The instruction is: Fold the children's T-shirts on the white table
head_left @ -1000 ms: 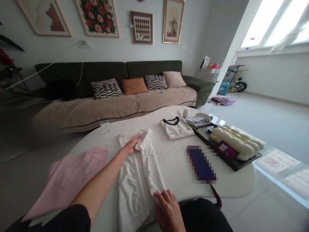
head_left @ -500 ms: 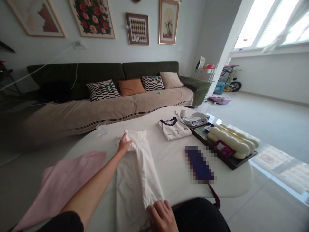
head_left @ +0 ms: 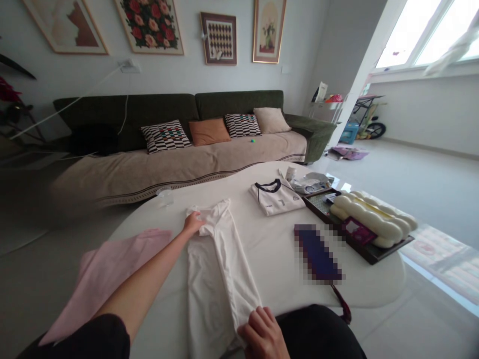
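A white shirt point(head_left: 237, 271) lies lengthwise on the white table, with one side folded over in a long strip. At its far end my left hand point(head_left: 193, 223) is closed on the fabric, the fingertips partly hidden by the cloth. My right hand point(head_left: 265, 333) has its fingers curled round the near edge of the folded strip, close to my body. To the left, partly behind my left forearm, a pink cloth garment point(head_left: 112, 269) spreads over the table's side.
On the table point(head_left: 269, 259) are a folded white jersey point(head_left: 279, 199), a blurred-out dark blue object point(head_left: 318, 254) with a strap, a dark tray point(head_left: 372, 255) bearing a cream puffy case point(head_left: 374, 219), a plastic packet point(head_left: 312, 183) and a clear cup point(head_left: 164, 196). Beyond stands a green sofa point(head_left: 160, 107).
The view has shifted slightly, so the scene sits a little further right. My left hand stays at the shirt's far end and my right at its near edge; the far edge looks pulled straighter.
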Tool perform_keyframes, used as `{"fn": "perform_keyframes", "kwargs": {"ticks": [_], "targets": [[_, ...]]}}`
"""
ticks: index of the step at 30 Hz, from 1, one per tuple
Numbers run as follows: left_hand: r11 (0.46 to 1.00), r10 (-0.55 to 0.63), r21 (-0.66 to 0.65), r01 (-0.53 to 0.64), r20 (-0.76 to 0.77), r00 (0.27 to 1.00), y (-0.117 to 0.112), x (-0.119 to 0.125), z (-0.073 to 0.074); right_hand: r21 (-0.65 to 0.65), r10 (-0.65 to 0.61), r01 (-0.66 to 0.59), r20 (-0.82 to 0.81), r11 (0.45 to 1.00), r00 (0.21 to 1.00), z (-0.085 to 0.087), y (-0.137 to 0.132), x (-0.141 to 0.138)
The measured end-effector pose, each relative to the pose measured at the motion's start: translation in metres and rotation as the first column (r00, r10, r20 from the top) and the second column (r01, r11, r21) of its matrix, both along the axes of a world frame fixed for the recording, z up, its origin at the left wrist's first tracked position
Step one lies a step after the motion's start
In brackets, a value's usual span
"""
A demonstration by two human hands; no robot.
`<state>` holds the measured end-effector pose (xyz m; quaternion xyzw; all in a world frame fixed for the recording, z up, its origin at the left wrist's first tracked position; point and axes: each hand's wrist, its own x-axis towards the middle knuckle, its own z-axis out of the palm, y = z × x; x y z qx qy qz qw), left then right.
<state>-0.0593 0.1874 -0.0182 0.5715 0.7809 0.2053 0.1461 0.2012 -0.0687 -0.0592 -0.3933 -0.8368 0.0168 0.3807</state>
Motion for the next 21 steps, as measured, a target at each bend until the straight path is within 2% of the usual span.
{"fn": "perform_keyframes", "kwargs": {"ticks": [4, 6, 9, 11, 15, 18, 21], "targets": [[0.992, -0.081, 0.082, 0.093, -0.139, 0.987, -0.012, 0.014, 0.012, -0.250, 0.115, -0.115, -0.014, 0.961, 0.993, 0.000, -0.002, 0.004], [0.972, -0.174, 0.124, 0.198, -0.186, 0.967, -0.016, 0.032, 0.016, -0.309, 0.053, -0.058, -0.023, 0.949, 0.998, 0.004, 0.001, 0.005], [0.916, -0.354, 0.116, 0.384, -0.217, 0.910, -0.020, 0.064, 0.010, -0.243, -0.121, 0.125, 0.030, 0.962, 0.992, 0.007, 0.008, 0.005], [0.898, -0.421, 0.041, 0.439, -0.213, 0.882, -0.022, 0.081, -0.001, -0.166, -0.165, 0.188, 0.141, 0.968, 0.976, 0.000, 0.012, 0.004], [0.927, -0.374, -0.096, 0.362, -0.157, 0.914, -0.020, 0.094, -0.020, -0.094, -0.224, 0.261, 0.290, 0.961, 0.930, -0.027, 0.012, 0.006], [0.928, -0.362, -0.139, 0.346, -0.117, 0.925, -0.010, 0.093, -0.019, -0.092, -0.249, 0.285, 0.285, 0.954, 0.925, -0.042, 0.009, 0.007], [0.938, -0.321, -0.165, 0.305, -0.077, 0.944, 0.005, 0.092, -0.014, -0.109, -0.296, 0.329, 0.242, 0.938, 0.924, -0.048, 0.007, 0.003]]}}
